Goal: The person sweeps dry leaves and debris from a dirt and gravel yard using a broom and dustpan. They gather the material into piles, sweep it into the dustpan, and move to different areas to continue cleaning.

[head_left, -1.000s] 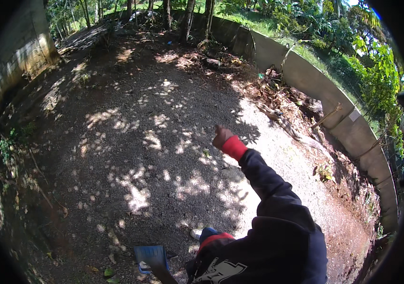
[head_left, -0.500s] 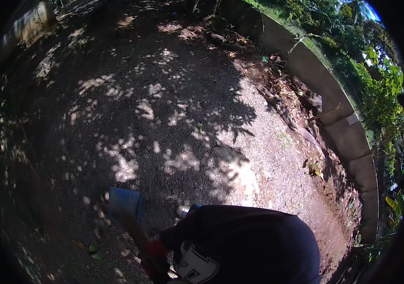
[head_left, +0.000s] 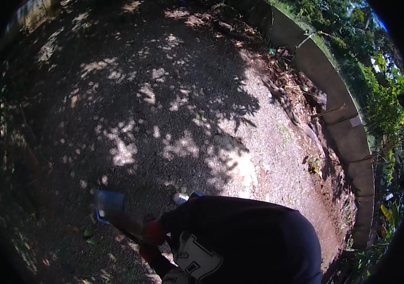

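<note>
At the lower left, a flat blue blade [head_left: 110,202] of what looks like a shovel is low over the shaded gravel, its brown-and-dark handle [head_left: 127,228] slanting back toward my body. My two arms reach left to this handle, in dark sleeves with red at the wrists. The one nearer the lower edge, which I take for the left, leads to my left hand [head_left: 147,252]. Above it is my right hand [head_left: 150,232], farther forward on the handle. Both appear closed round it, though shadow and motion blur hide the single fingers.
Gravelly ground [head_left: 183,118] spreads ahead, dappled with tree shade. A shoe [head_left: 180,198] shows beside my dark shirt [head_left: 254,236]. Along the right runs a low concrete wall [head_left: 339,113], with a branch [head_left: 282,102] and dry leaves at its foot. Green plants [head_left: 384,94] grow behind it.
The blue blade has shifted left and slightly down, and its handle lies at a flatter slant. My arms have moved with it, so both red wrists now show more clearly.
</note>
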### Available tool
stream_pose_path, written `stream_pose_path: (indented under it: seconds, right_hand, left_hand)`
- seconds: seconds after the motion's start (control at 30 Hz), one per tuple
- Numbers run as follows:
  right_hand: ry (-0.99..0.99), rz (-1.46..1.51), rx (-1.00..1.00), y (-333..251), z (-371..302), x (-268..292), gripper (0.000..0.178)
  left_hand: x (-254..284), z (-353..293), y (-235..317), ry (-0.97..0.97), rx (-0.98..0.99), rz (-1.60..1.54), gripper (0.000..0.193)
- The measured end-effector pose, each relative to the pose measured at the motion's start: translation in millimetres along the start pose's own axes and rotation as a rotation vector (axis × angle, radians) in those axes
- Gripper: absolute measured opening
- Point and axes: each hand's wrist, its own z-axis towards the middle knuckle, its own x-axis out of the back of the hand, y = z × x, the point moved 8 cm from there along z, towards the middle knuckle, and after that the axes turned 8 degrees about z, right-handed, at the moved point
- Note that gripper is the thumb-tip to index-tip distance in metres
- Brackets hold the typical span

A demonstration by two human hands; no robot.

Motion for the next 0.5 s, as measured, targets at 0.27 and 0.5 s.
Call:
stream_pose_path:
  seconds: [0.27, 0.5]
  right_hand:
    - [0.010, -0.042, -0.120, 31, -60, 32, 0.034]
    - [0.149, -0.017, -0.276, 18, -152, 109, 0.035]
  left_hand:
    - [19, -113, -77, -0.078, 0.363, -0.487, 0.021]
    - [-41, -244, -129, -0.074, 1.025, -1.830, 0.025]
